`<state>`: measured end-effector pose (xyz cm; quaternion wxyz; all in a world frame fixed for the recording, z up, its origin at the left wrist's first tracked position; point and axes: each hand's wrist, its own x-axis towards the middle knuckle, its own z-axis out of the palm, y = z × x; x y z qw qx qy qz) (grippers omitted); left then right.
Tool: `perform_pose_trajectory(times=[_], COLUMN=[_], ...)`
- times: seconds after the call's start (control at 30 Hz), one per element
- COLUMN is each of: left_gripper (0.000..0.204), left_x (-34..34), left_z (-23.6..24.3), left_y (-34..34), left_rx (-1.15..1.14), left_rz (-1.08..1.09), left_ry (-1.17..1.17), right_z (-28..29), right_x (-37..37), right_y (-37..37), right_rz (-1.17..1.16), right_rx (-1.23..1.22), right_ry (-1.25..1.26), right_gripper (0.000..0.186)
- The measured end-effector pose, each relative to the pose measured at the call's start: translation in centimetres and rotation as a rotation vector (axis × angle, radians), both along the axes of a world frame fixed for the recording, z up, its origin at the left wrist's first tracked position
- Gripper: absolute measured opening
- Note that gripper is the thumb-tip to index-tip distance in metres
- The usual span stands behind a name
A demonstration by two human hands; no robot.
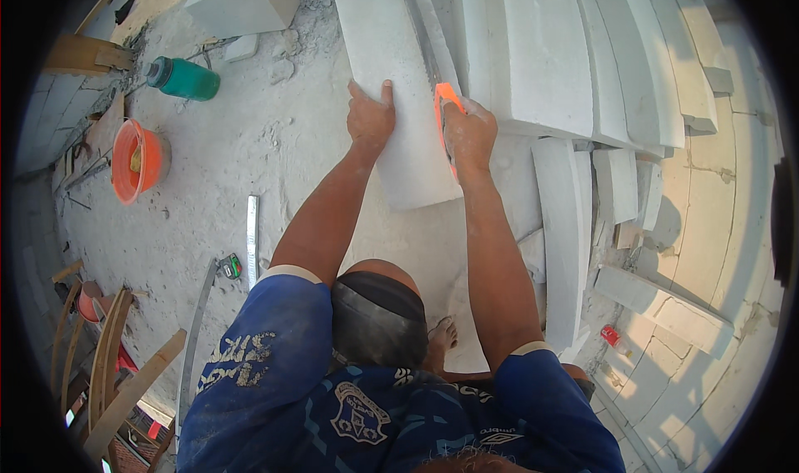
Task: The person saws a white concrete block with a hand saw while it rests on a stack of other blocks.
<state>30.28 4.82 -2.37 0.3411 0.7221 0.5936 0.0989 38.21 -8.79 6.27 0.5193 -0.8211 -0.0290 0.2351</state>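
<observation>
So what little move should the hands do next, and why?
I'd probably slide the orange-handled saw gently along the pale block, pressing down with the left hand. The right hand already grips the saw, which lies lengthwise near the block's right side, and the left hand rests by its left edge, so it could steady it.

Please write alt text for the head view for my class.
A person's right hand grips the orange handle of a saw set along a pale block, while the left hand rests at the block's left edge. More blocks lie to the right; an orange bucket and a green bottle are on the floor to the left.
</observation>
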Motion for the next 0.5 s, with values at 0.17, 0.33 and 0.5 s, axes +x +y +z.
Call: perform_pose_trajectory(times=[0.17, 0.33, 0.5], left_gripper=[0.09, 0.089, 0.088], left_x=[-0.3, -0.3, -0.2], left_z=[-0.2, -0.3, -0.3], left_y=[0.2, 0.2, 0.2], left_rx=[0.013, 0.009, 0.005], left_rz=[0.004, 0.004, 0.008], left_ry=[-0.014, -0.023, -0.012], right_z=[0.8, 1.3, 1.1], right_x=[-0.4, -0.8, -0.7], right_y=[0.2, 0.2, 0.3], right_rz=[0.03, 0.02, 0.025], right_rx=[0.012, 0.008, -0.032], right_ry=[0.055, -0.01, -0.064], right_gripper=[0.045, 0.042, 0.037])
